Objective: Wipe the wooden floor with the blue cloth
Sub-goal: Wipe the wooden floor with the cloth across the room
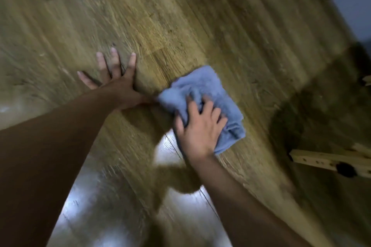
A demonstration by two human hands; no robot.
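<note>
Both hands are down on the wide brown wooden plank floor (pixel 180 16) right now, so here's how I read it. Biggest risk, I reckon, is the floor itself: there's a bright glare on the boards nearest the person, which could be damp or just shiny, and with weight leaning on that flat palm a slick patch could let the arm slide out. Next worry is the pale wooden furniture piece with small holes and a dark round fitting (pixel 331 161) poking in from the right edge, near the cloth but apart from it; a wide sweep that way could knock knuckles into it. Smaller issue is the folded blue terry cloth (pixel 208 88) bunching up, since it's already rumpled under the fingers and a rumpled wad would likely skip over bits of floor instead of wiping evenly. As for the hands: left hand (pixel 118 84) is fully spread, fingers straight and splayed, pressed flat on the boards and grasping nothing, its thumb side just about meeting the cloth's corner. Right hand (pixel 198 128) sits on top of the cloth's near half, fingers curled into the fabric and gripping it against the floor. Cloth lies in the middle of the view, right beside the left hand. Everything's a bit motion-blurred, so finer detail I can't tell.
</note>
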